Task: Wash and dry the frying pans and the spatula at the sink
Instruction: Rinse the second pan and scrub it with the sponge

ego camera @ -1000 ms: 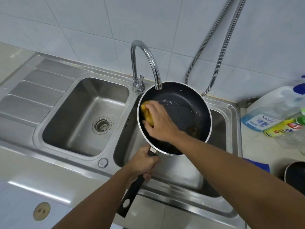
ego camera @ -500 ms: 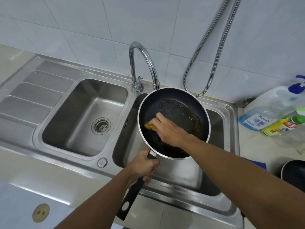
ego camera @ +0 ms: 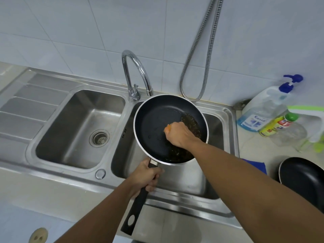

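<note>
1. We're gripping the long black plastic handle (ego camera: 135, 211) in our left hand (ego camera: 146, 178), with the fingers wrapped tight round it.
2. We're holding the round black non-stick frying pan with the silver rim (ego camera: 154, 123) tilted over the right basin of the stainless-steel double sink (ego camera: 218, 132).
3. Our right hand (ego camera: 180, 135) is clenching a small orange-yellow sponge (ego camera: 167, 128) and pressing it on the pan's middle. Brown greasy residue (ego camera: 191, 125) is covering the right side, while the left is looking clean.
4. Judging progress: early. We're mid-scrub on pan one, with rinsing and drying left. A second round black pan (ego camera: 303, 176) is waiting on the counter. The spatula isn't in view.
5. The curved chrome tap (ego camera: 142, 71) isn't visibly running.
</note>
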Available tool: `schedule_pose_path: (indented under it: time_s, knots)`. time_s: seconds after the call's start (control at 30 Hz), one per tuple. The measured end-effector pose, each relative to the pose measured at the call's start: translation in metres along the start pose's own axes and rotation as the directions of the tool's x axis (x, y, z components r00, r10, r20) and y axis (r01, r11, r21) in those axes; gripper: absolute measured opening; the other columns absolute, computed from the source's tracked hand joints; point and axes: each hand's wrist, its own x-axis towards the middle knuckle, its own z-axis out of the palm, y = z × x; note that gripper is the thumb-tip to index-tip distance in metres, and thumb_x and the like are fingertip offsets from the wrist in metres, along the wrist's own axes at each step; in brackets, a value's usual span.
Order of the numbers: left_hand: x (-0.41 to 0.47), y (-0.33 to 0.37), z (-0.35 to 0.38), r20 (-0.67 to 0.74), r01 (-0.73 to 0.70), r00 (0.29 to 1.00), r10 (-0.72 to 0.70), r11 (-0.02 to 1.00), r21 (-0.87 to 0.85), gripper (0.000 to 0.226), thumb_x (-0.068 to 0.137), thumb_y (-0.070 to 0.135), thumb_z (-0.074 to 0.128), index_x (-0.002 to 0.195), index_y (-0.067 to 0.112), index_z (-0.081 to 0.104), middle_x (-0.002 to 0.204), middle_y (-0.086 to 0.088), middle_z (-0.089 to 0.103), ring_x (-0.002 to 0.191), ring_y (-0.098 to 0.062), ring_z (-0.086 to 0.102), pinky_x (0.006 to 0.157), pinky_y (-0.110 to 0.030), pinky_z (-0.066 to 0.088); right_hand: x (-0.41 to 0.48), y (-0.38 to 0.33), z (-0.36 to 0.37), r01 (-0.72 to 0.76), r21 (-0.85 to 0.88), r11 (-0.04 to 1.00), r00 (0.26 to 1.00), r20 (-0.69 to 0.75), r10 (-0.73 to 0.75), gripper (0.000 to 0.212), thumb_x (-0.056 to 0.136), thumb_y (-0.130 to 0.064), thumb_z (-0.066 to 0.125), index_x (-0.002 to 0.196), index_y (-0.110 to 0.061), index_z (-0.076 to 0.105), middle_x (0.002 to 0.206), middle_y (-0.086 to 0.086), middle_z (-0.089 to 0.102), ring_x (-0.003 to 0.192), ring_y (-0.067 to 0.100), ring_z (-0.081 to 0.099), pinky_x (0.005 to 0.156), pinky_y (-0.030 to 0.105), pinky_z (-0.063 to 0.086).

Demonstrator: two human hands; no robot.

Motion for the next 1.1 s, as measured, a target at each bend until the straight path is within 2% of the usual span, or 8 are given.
schedule_pose_path:
  time_s: [0.13,0.27,0.43,0.63,0.77,0.87,0.97,1.1]
  knots:
    - [-0.002,0.0,0.013,0.012,-0.002,1.0,0.002,1.0,-0.03,0.025,0.095,-0.003,0.062,0.115,0.004,0.049,0.067,-0.008,0.048,0.039,-0.011,0.032,0.033,-0.021,0.03,-0.012,0.014,-0.006,0.003,0.07,0.998,0.997,-0.082,0.003,0.039,0.105,-0.042,0.037,0.087,-0.013,0.058,0.1,0.016,0.068,0.094,0.035,0.065,0.083,0.041,0.049]
    - [0.002,-0.002,0.03,-0.021,-0.017,1.0,0.016,0.998,-0.061,0.021,0.095,-0.003,0.06,0.106,0.01,0.048,0.068,-0.007,0.047,0.039,-0.01,0.03,0.033,-0.019,0.027,-0.032,0.055,-0.029,-0.002,0.07,0.998,0.984,-0.176,0.015,0.042,0.1,-0.059,0.043,0.124,-0.025,0.052,0.126,0.005,0.047,0.107,0.031,0.059,0.093,0.047,0.049]
    - [0.009,-0.006,0.043,-0.029,-0.009,1.0,0.007,0.997,-0.073,0.017,0.097,-0.001,0.059,0.107,0.009,0.05,0.068,-0.006,0.047,0.04,-0.01,0.03,0.033,-0.02,0.028,-0.062,0.128,-0.054,-0.078,0.126,0.989,0.857,-0.499,0.131,0.039,0.096,-0.041,0.056,0.132,-0.029,0.056,0.129,0.006,0.042,0.11,0.022,0.052,0.088,0.034,0.045]
    - [0.01,-0.011,0.056,-0.041,-0.012,0.999,0.009,0.996,-0.094,0.018,0.098,-0.002,0.059,0.098,0.01,0.045,0.065,-0.006,0.046,0.038,-0.01,0.029,0.032,-0.018,0.026,-0.088,0.219,-0.042,-0.41,0.021,0.912,0.818,-0.433,0.378,0.041,0.102,-0.031,0.047,0.142,-0.021,0.039,0.137,0.021,0.038,0.118,0.044,0.046,0.096,0.054,0.045]
    - [0.009,-0.016,0.061,-0.058,-0.001,0.998,-0.004,0.996,-0.091,0.018,0.098,0.0,0.061,0.096,0.009,0.045,0.065,-0.006,0.047,0.037,-0.009,0.029,0.033,-0.019,0.025,-0.095,0.251,-0.04,-0.392,-0.151,0.907,0.888,-0.32,0.33,0.036,0.103,-0.024,0.05,0.135,-0.014,0.039,0.137,0.019,0.042,0.116,0.039,0.046,0.099,0.052,0.042]
    - [0.007,-0.018,0.061,-0.071,0.001,0.997,-0.008,0.996,-0.093,0.017,0.099,0.003,0.062,0.1,0.009,0.046,0.066,-0.006,0.047,0.039,-0.01,0.029,0.033,-0.02,0.024,-0.093,0.243,-0.046,-0.449,-0.256,0.856,0.851,-0.416,0.321,0.035,0.099,-0.028,0.057,0.13,-0.012,0.048,0.133,0.021,0.049,0.115,0.042,0.047,0.101,0.052,0.039]
    - [0.004,-0.018,0.059,-0.077,0.005,0.997,-0.013,0.994,-0.111,0.015,0.1,0.006,0.062,0.1,0.009,0.047,0.066,-0.006,0.047,0.039,-0.01,0.03,0.033,-0.02,0.025,-0.084,0.202,-0.05,-0.247,-0.229,0.942,0.855,-0.509,0.1,0.034,0.095,-0.015,0.06,0.128,-0.006,0.057,0.124,0.022,0.057,0.113,0.039,0.052,0.1,0.048,0.042]
    - [0.001,-0.012,0.049,-0.076,0.026,0.996,-0.039,0.985,-0.173,0.011,0.103,0.013,0.058,0.103,0.011,0.048,0.064,-0.006,0.048,0.04,-0.01,0.029,0.033,-0.019,0.026,-0.051,0.12,-0.055,0.167,-0.059,0.984,0.888,-0.424,-0.176,0.033,0.094,-0.005,0.054,0.125,-0.012,0.062,0.119,0.01,0.061,0.112,0.026,0.056,0.099,0.042,0.049]
